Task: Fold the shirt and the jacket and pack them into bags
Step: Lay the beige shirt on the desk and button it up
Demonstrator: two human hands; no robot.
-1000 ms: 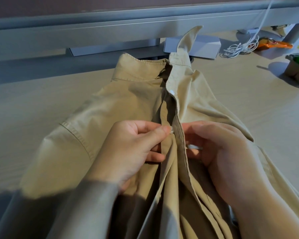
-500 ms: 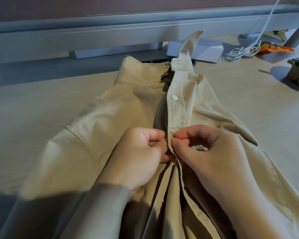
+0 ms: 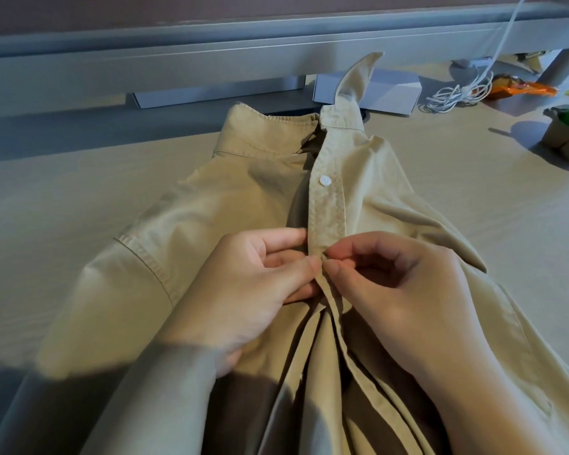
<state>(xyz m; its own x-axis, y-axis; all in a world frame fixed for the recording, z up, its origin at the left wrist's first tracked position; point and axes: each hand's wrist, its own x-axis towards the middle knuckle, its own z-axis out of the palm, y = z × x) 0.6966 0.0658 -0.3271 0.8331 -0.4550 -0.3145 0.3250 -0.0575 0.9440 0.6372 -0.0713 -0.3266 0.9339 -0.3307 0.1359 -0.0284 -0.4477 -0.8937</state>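
A: Where's the shirt (image 3: 237, 205)?
B: Under both hands, front-up on the table (image 3: 63, 198); its collar (image 3: 263, 133) lies well beyond the fingertips.
A: And the hands?
B: The left hand (image 3: 243, 290) pinches the button strip (image 3: 329, 221) between thumb and forefinger; the right hand (image 3: 408, 300) pinches it just beside, fingers curled; their tips nearly touch.
A: Anything else?
B: One white button (image 3: 325, 180), done up, between hands and collar; a coiled cable (image 3: 454, 96) far beyond the right hand.

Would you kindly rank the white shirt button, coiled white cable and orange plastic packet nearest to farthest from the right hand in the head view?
1. White shirt button, on the placket beyond the right hand.
2. Coiled white cable, far back right.
3. Orange plastic packet, right of the cable.
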